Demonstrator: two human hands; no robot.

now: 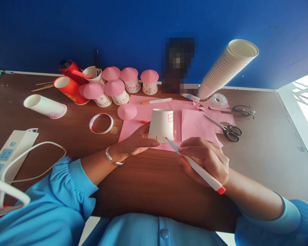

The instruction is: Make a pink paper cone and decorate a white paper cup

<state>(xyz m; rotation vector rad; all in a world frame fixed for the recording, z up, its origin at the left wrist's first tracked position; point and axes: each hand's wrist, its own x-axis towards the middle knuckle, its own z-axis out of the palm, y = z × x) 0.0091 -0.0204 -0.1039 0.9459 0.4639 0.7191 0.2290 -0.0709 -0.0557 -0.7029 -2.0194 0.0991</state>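
Observation:
My left hand [138, 140] is closed around the lower edge of an upside-down white paper cup [161, 124] that stands on pink paper [154, 112]. Small red drawn shapes show on the cup's side. My right hand [205, 159] grips a white marker with a red end [195, 165], its red tip touching the cup's bottom rim. A loose pink paper cone [127, 111] lies just left of the cup.
Several cups topped with pink cones [123, 85] stand at the back, beside red cups [70, 89]. A tall stack of white cups [227, 70] leans on the blue wall. Scissors [226, 128], a tape roll [218, 100], an orange marker [156, 101], a ring [101, 123], a power strip [7, 153].

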